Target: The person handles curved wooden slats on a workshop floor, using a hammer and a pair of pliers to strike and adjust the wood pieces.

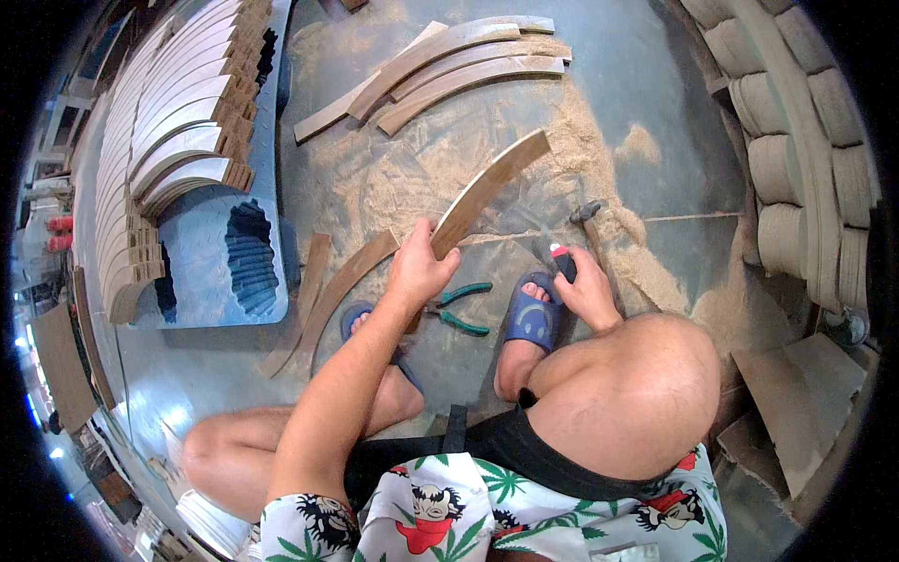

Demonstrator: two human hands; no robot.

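Note:
My left hand (423,267) is closed round a curved wooden strip (492,187), which slants up to the right above the dusty floor. In my right hand (590,290), in front of my right knee, is a small tool with a black and red handle (564,262); its tip is blurred and I cannot tell its kind. Just beyond that hand lies a hammer (587,213), head away from me. Between my feet, pliers with green handles (465,312) rest on the floor with handles spread. Left of my left forearm lie more curved wooden strips (342,288).
Several curved strips (459,70) lie loosely piled ahead on the floor. Stacks of curved wooden pieces (178,122) fill a blue plastic pallet (201,244) at left. Sawdust (599,140) covers much of the floor. Rolled beige bundles (787,173) line the right side, near cardboard sheets (796,403).

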